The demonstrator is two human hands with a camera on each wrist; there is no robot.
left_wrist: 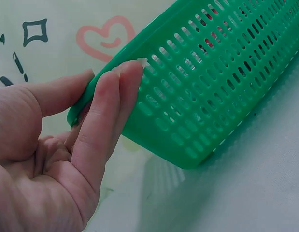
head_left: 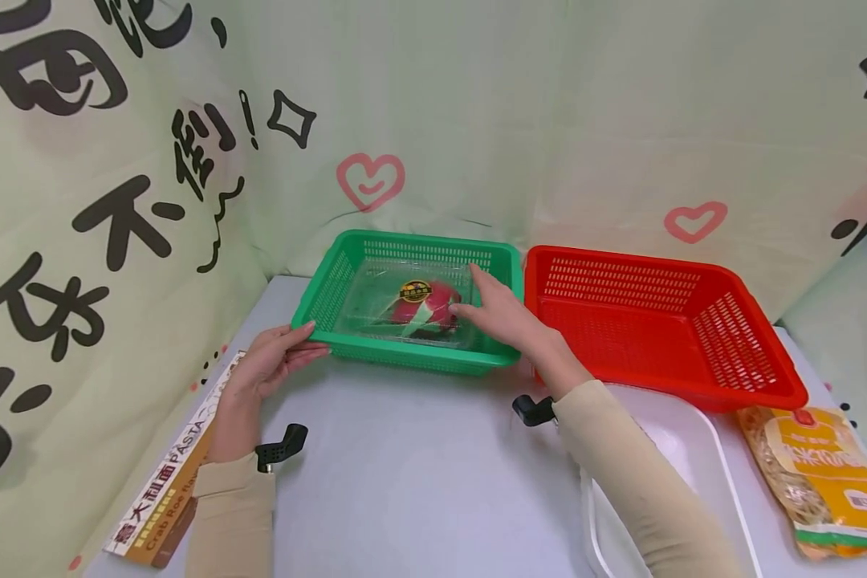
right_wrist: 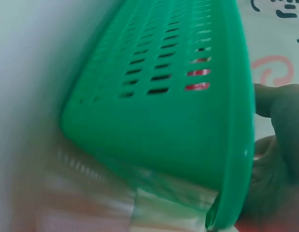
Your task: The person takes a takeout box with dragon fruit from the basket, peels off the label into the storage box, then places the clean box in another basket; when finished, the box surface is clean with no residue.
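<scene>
My left hand (head_left: 278, 357) pinches the near left corner of the green basket (head_left: 405, 351) between thumb and fingers; the left wrist view shows the rim (left_wrist: 86, 104) between them. Inside that basket lies a clear plastic box (head_left: 364, 293) with a round black-and-gold label (head_left: 415, 291). Through its lid shows a red thing with green leaf-like strips (head_left: 441, 305). My right hand (head_left: 502, 309) reaches over the basket's right end, its thumb and a finger extended at the box's right side. In the right wrist view, the basket wall (right_wrist: 154, 130) hides most of that contact.
A red basket (head_left: 614, 337) stands to the right of the green one. In front of it is a white tray (head_left: 701, 433), partly under my right sleeve. A yellow noodle bag (head_left: 831, 474) lies far right. On the left edge lies a long pasta box (head_left: 173, 482).
</scene>
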